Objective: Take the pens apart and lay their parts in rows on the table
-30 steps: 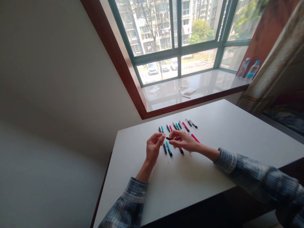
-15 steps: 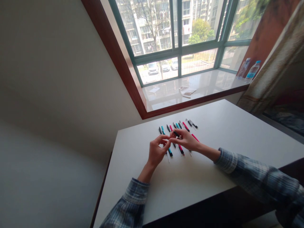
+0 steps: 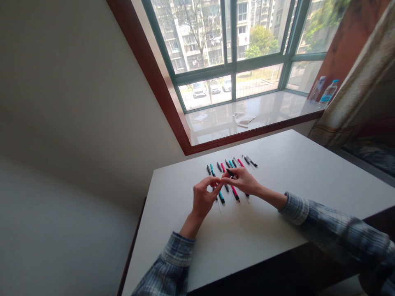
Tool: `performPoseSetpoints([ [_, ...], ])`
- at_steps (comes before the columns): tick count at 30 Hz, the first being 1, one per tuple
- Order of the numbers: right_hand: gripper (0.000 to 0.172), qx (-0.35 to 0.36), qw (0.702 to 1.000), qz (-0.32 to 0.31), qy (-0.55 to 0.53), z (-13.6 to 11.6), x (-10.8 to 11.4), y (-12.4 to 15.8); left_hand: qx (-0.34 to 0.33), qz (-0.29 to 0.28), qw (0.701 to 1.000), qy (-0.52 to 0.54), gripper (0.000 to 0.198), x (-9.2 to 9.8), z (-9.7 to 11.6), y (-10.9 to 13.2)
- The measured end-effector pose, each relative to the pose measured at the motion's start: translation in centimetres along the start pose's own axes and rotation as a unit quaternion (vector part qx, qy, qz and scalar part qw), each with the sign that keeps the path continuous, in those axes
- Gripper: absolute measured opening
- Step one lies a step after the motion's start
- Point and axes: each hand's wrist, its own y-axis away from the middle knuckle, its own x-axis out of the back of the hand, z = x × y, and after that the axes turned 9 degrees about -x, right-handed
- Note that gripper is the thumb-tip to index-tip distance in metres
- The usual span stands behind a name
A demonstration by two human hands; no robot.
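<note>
My left hand [image 3: 204, 194] and my right hand [image 3: 242, 181] meet above a white table [image 3: 265, 230], fingertips touching. The right hand is pinched on a small black pen part [image 3: 230, 173]. The left hand's fingers are curled and pinched at that part's near end; what it holds is too small to name. Beneath the hands lies a row of pens and pen parts: a blue pen [image 3: 221, 197], a pink pen [image 3: 235, 193], and further back several short black, blue and pink pieces [image 3: 232, 163].
The table stands against a wide window sill [image 3: 247, 117] with a crumpled white cloth [image 3: 242, 119] on it. Two plastic water bottles [image 3: 327, 92] stand at the sill's right end beside a curtain [image 3: 354, 86]. A plain wall is at left.
Both hands have drawn together, the left moving right until the fingertips touch. The black part, earlier held between the two hands, now sits up in the right hand's fingers.
</note>
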Motion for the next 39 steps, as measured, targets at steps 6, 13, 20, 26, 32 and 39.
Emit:
performPoseSetpoints([
  [6, 0.036, 0.043, 0.992, 0.076, 0.087, -0.7, 1.8, -0.4, 0.008, 0.038, 0.999, 0.001, 0.01, 0.4, 0.1, 0.0],
  [13, 0.034, 0.083, 0.952, 0.18, 0.235, -0.8, 8.0, 0.4, 0.004, 0.041, 0.999, -0.013, 0.014, 0.5, -0.4, 0.7],
  [20, 0.031, 0.03, 0.915, 0.161, 0.37, 2.3, 12.3, 2.6, 0.0, 0.039, 0.999, -0.005, 0.028, 0.4, -0.7, 0.8],
  [26, 0.024, -0.018, 0.933, 0.069, 0.351, 3.5, 13.3, 3.1, 0.006, 0.042, 0.999, -0.008, 0.033, 0.2, -1.0, 0.7],
  [32, 0.024, -0.035, 0.939, 0.033, 0.34, 3.7, 12.8, 2.9, -0.005, 0.041, 0.999, -0.03, 0.031, 0.2, -0.9, 0.7],
  [39, 0.029, -0.032, 0.941, 0.049, 0.332, 3.7, 12.4, 2.9, -0.005, 0.056, 0.998, -0.042, 0.029, 0.2, -0.9, 0.6],
])
